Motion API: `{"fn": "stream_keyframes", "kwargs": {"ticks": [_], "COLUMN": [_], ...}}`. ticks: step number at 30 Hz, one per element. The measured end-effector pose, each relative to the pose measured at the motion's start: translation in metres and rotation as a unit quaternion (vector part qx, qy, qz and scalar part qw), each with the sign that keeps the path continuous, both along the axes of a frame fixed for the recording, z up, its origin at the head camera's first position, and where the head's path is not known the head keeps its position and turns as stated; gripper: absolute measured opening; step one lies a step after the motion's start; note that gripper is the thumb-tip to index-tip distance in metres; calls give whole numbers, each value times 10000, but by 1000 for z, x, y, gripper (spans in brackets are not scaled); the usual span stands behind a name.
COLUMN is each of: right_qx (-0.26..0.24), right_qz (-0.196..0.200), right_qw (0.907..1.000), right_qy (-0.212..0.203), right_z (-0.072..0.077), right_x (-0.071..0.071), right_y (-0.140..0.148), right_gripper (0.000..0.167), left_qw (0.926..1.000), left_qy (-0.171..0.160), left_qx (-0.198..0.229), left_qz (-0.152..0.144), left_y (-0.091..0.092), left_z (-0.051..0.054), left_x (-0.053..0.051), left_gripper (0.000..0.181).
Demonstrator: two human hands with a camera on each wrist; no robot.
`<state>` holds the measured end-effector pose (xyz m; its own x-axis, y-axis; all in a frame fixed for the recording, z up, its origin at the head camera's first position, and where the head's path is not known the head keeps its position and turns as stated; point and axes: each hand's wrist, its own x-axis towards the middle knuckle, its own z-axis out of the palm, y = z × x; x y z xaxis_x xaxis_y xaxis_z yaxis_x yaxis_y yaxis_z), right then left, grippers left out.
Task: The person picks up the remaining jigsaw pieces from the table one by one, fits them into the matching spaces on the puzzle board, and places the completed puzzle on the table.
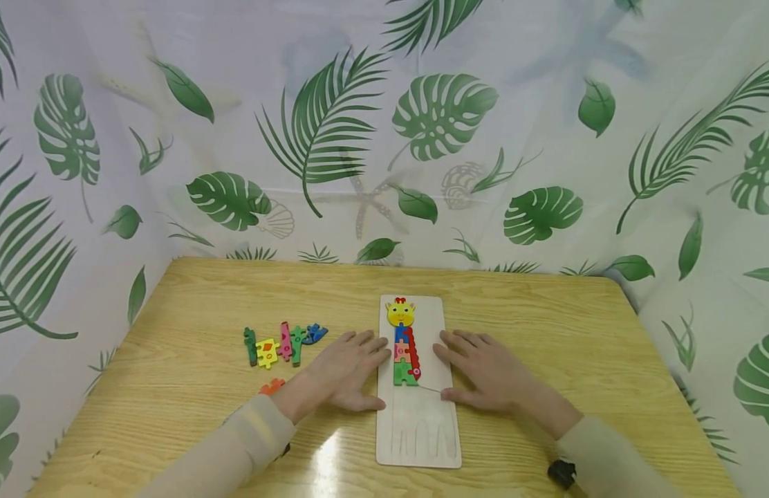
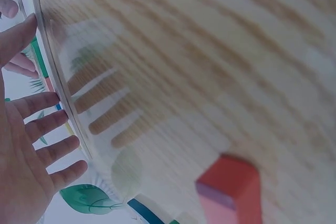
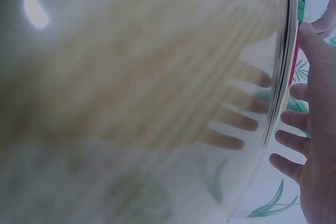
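A pale wooden puzzle board (image 1: 415,422) lies lengthwise before me in the head view. In its upper part sits a partly assembled giraffe: a yellow head (image 1: 400,315), a blue piece (image 1: 401,335), a pinkish-orange piece (image 1: 400,353), a green piece (image 1: 404,375) and a red strip (image 1: 412,349) on the right. My left hand (image 1: 350,370) has its straight, spread fingers at the board's left edge. On the right edge my right hand (image 1: 484,366) rests likewise, fingers extended. Both wrist views show the left hand (image 2: 31,145) and right hand (image 3: 317,114) with fingers apart, gripping nothing.
Left of the board lie several loose puzzle pieces: dark green (image 1: 250,348), yellow (image 1: 267,354), pink (image 1: 285,342), green (image 1: 297,346) and blue (image 1: 314,334). An orange piece (image 1: 272,386) lies near my left forearm. Behind the wooden table (image 1: 534,311) hangs a leaf-patterned cloth (image 1: 353,159).
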<state>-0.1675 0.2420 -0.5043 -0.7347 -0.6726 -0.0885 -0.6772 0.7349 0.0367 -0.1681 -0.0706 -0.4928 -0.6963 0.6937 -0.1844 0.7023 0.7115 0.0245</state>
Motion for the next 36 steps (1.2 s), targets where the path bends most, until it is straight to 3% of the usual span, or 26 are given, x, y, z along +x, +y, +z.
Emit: {"fn": "stream_keyframes", "kwargs": {"ticks": [6,16,27,36], "right_qx": [0,138,266,166], "right_qz": [226,260,185,233], "right_qw": [9997,9996,9994,9994], "right_qy": [99,4,-156,-199], "right_z": [0,1,0,3], "right_x": [-11,-24,-26,-24], "right_y": [1,1,0,-2], "right_gripper": [80,78,80,79], "left_qw": [10000,9999,9999,9982], "left_qy": [-52,-79,-86,-200], "left_qx": [-19,-84,22,477], "left_qz": [19,45,82,290], "left_y": [1,2,2,-12], "left_z": [0,0,-1,-1], "left_x": [0,-2,1,8], "left_gripper": [91,92,93,92]}}
